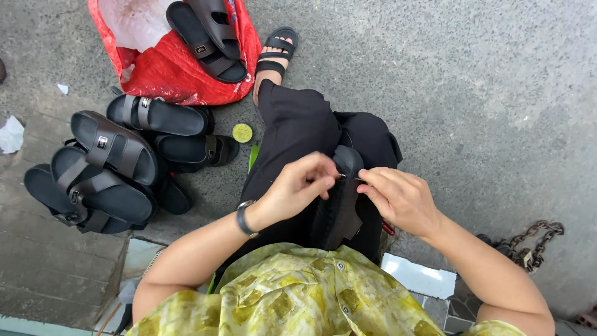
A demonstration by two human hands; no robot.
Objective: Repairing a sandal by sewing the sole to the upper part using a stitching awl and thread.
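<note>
A black rubber-soled sandal (344, 199) stands on edge on the person's lap, between black-trousered knees, over the grey concrete ground (472, 93). The left hand (300, 185) pinches a thin needle (342, 176) at the sandal's upper rim; the right hand (401, 198) has its fingertips closed on the same rim, steadying it — the work appears to be mid-stitch, and how much of the edge is finished cannot be told. Towards the left edge of the ground lies a pile of black strapped sandals (106, 174); at the top edge, a red plastic sack (177, 71) holds more — apparently waiting. A small yellow round tin (242, 132) sits beside the pile.
</note>
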